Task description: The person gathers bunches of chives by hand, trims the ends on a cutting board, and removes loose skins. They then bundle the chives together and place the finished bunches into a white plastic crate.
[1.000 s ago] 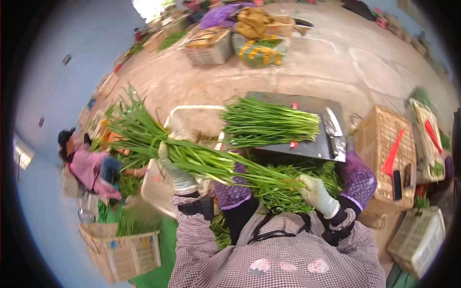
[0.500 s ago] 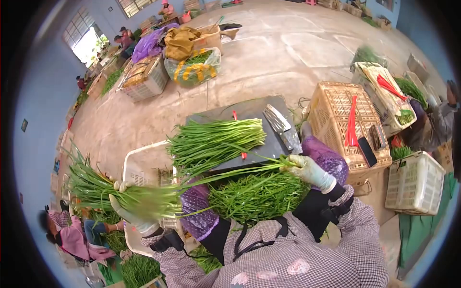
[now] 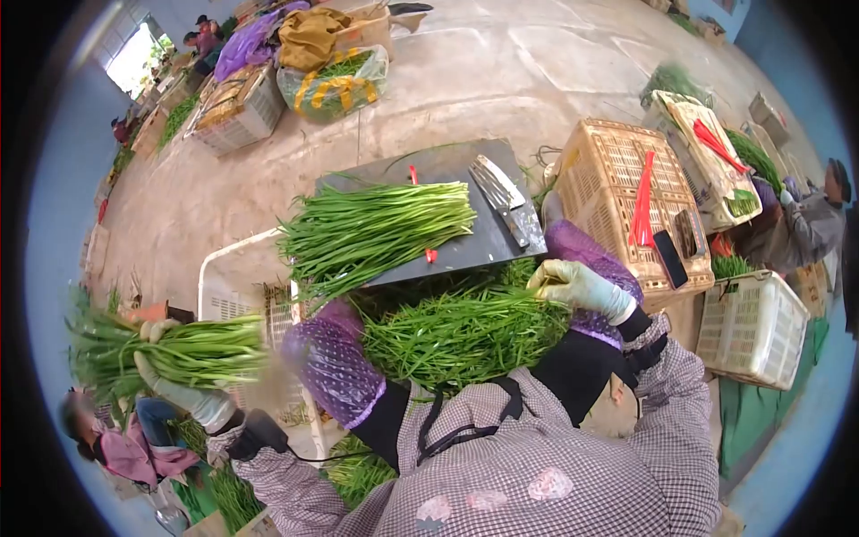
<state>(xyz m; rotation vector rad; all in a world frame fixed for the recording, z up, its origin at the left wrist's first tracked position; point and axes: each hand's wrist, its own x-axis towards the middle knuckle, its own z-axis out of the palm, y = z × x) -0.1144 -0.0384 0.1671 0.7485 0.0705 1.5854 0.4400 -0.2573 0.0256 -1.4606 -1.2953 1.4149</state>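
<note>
Landmark: dark grey surface, low, before the seated person's knees.

Bunch of chives, one. Place: well left of the surface, raised beside the white crate. Leafy ends point left, pale bases right, lying roughly level. Contact with the crate: cannot tell.

Left hand, gloved. Fingers clamped around the bunch at its middle, thumb on the near side.

Right hand, gloved. Place: off the near right corner of the surface, at the right edge of the heap of loose chives. Fingers curled, tips close together; whether a stalk is pinched between them, cannot tell.

Heap of loose chives: on the person's lap, on the near side of the surface; stalks tangled, lying in mixed directions.

Bundle of chives: on the surface, bases aligned at right, leaf ends spilling past the left edge. Red tie showing at its near side, more red at the far side; apparently not yet fastened.

Knife: on the surface, right of the bundle, apart from it.

Tan crate: right of the surface; on top, red strips and a phone.

Step in hand, by judgement: sorting stalks by hand, the held bunch kept clear of the heap. Next move calls for a firm left grip with bases even, and right fingers picking lightly, without dragging the tangle along.
</note>
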